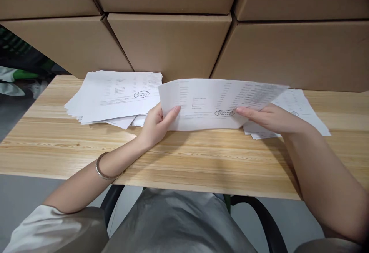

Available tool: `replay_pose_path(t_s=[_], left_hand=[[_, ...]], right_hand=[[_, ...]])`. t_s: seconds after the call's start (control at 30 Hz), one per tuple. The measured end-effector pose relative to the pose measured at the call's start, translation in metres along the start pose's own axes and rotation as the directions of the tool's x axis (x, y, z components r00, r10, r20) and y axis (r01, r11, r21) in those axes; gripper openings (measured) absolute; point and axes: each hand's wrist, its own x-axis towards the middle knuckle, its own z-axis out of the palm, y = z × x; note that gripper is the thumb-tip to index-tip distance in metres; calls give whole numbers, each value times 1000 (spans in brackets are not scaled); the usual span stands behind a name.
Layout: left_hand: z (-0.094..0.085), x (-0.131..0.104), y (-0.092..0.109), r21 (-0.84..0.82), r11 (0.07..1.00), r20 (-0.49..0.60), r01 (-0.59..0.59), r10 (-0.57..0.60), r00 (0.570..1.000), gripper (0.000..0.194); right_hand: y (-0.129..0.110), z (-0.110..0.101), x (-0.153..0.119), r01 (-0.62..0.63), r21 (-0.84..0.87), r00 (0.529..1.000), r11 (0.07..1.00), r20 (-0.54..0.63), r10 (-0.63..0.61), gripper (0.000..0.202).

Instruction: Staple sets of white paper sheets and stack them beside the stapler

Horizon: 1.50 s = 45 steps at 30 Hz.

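Observation:
A printed paper sheet (pixel 201 103) with an oval stamp is held up between my two hands, slightly bowed above the table. My left hand (pixel 157 126) is closed on its left edge, thumb in front and fingers behind. At the right end my right hand (pixel 269 118) pinches the same sheet, its thumb beside the stamp; its other fingers are mostly hidden. To the left lies an uneven paper stack (pixel 115 95), its top sheet stamped alike. A smaller pile of printed papers (pixel 300 109) lies at the right, partly behind my right hand and wrist.
Large cardboard boxes (pixel 170 42) are stacked in rows along the back of the wooden table (pixel 201 164). The table's front edge runs close to my body. A black chair armrest (pixel 261 218) curves below it at the right. Dark items and white-and-green material (pixel 17 76) show at the far left.

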Motion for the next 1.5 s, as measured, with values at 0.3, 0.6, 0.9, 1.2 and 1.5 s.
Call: replay_pose_path(t_s=[0.3, 0.6, 0.9, 1.2, 1.5], left_hand=[[4, -7, 5, -34, 982, 152, 187, -180, 972, 32], [6, -6, -1, -210, 944, 212, 256, -212, 954, 30], [7, -6, -4, -276, 917, 226, 288, -229, 947, 30], [7, -7, -9, -331, 867, 249, 373, -301, 921, 33], [9, -7, 3, -423, 760, 283, 494, -407, 869, 43]], right_hand=[[11, -15, 2, 8, 302, 1000, 953, 25, -17, 32], [7, -12, 2, 4, 279, 998, 960, 59, -21, 29], [1, -9, 0, -21, 280, 997, 960, 76, 0, 31], [-1, -8, 0, -14, 268, 998, 963, 56, -2, 30], [7, -15, 1, -99, 193, 994, 976, 59, 89, 38]])
